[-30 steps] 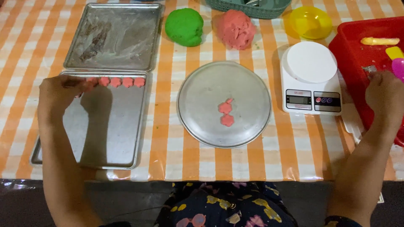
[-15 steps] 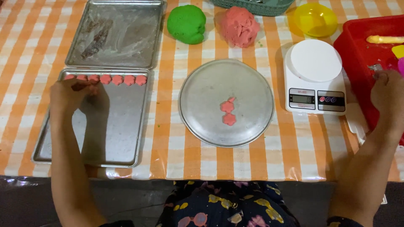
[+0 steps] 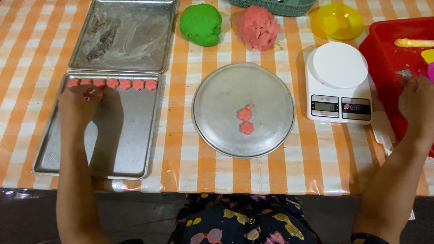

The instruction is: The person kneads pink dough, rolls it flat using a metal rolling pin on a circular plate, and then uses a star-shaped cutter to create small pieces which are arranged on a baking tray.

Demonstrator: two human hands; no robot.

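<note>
Fingers of your left hand point(image 3: 80, 105) curl onto a pink dough piece point(image 3: 92, 93) near the top-left edge of the baking tray point(image 3: 131, 149), just under the row of pink pieces point(image 3: 119, 84); bare tray lies below. Your right hand point(image 3: 418, 106) sits inside the red bin point(image 3: 384, 54); its grip can't be told.

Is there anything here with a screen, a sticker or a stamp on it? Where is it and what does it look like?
Kitchen scale: right of the round metal plate; white, round platform, small grey screen, buttons beside it.
Round stamp: front-left corner of the near baking tray; small embossed circle, too small to read.
No packages or signs show.
</note>
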